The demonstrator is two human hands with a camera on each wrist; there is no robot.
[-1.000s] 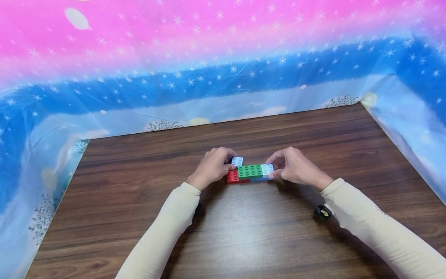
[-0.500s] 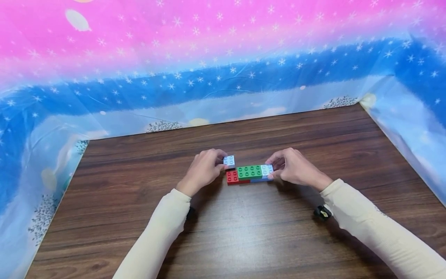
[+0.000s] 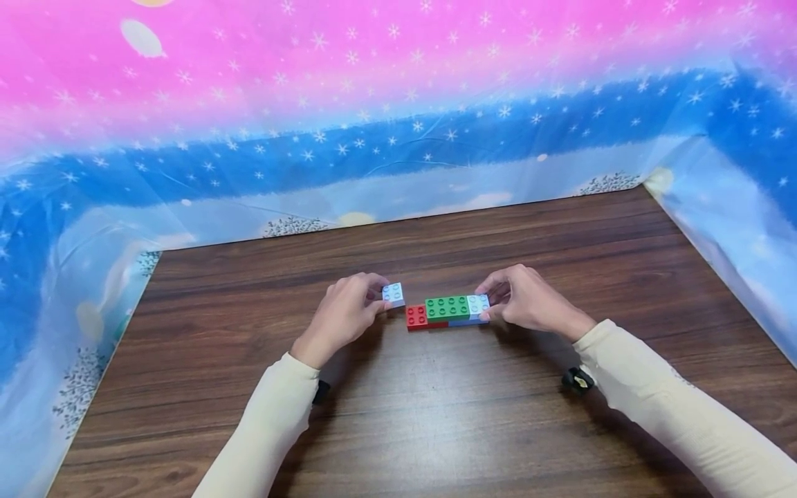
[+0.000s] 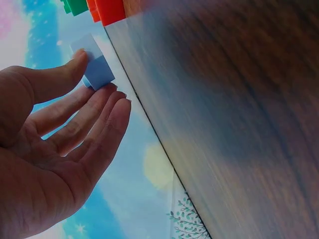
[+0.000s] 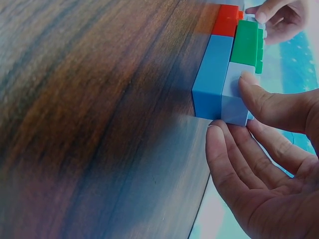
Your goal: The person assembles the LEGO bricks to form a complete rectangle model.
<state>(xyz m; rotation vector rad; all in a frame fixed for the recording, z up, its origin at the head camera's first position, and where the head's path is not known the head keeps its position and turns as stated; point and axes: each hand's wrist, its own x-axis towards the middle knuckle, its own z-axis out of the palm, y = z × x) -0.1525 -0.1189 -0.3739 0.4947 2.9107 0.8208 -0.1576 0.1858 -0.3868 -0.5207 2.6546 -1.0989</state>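
Observation:
My left hand (image 3: pixel 342 308) pinches a small light blue toy building brick (image 3: pixel 393 295) between thumb and fingers, studs up, raised to the left of a row of joined bricks. In the left wrist view the thumb presses one side of this brick (image 4: pixel 99 72), fingertips under the other. The row has a red brick (image 3: pixel 416 317) and a blue brick (image 5: pixel 212 79) below. On top sit a green brick (image 3: pixel 447 308) and, at the right end, a second light blue brick (image 3: pixel 476 305). My right hand (image 3: pixel 529 297) pinches that end brick; the red brick's left studs are bare.
The row rests on a dark wood-grain table (image 3: pixel 398 415). A pink and blue snowflake-print cloth (image 3: pixel 349 159) hangs behind the table and along its sides. Dark wrist devices show under both sleeves, one by the right wrist (image 3: pixel 578 380).
My left hand has moved left with the small light blue brick, away from above the red brick's end, uncovering its studs. The right hand and the row have stayed in place.

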